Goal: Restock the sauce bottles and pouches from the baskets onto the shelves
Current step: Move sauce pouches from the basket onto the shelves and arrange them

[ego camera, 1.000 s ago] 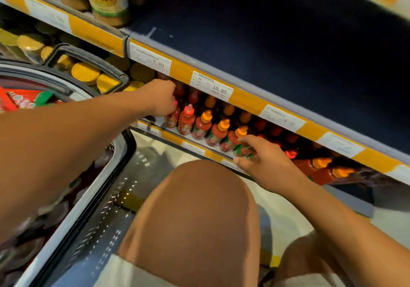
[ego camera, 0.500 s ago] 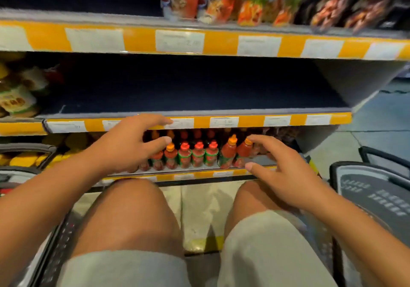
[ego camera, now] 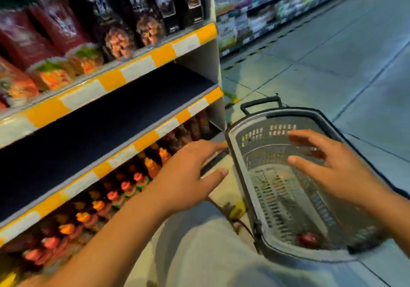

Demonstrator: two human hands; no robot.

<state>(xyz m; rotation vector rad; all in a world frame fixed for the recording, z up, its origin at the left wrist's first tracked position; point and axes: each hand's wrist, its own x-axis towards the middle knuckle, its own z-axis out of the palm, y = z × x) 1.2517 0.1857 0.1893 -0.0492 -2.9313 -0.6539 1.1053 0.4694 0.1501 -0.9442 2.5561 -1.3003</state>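
Left hand (ego camera: 184, 175): empty, fingers spread out flat, held in front of the bottom shelf's right end, holding nothing.
Right hand (ego camera: 337, 171): empty too, fingers spread wide, held over the basket, touching nothing that could be seen.
Basket (ego camera: 248, 186): grey, on the floor, just beside the right end of the shelves, dark handle (ego camera: 259, 103) sticking up at its far end.
Inside the basket: nearly bare, only one small red thing (ego camera: 308, 239) down at the near end; too blurry to tell if a bottle or a pouch.
Sauce bottles (ego camera: 124, 189): packed in rows along the bottom shelf, red and orange caps, from the left edge to the right end.
Middle shelf (ego camera: 88, 129): dark and bare along all of its seen part, yellow and white strip along its front edge.
Top shelf: full of pouches (ego camera: 86, 58), red ones at the left, dark ones toward the right end.
Step in hand: probably a reach into the basket for more stock, both hands free and ready.
Next move, as a guess: right hand down to the near end of the basket, fingers closed round the red thing, then up to a shelf with room.
Care needed: a low reach past the basket's rim, and a good look first, since very little seemed left in there.
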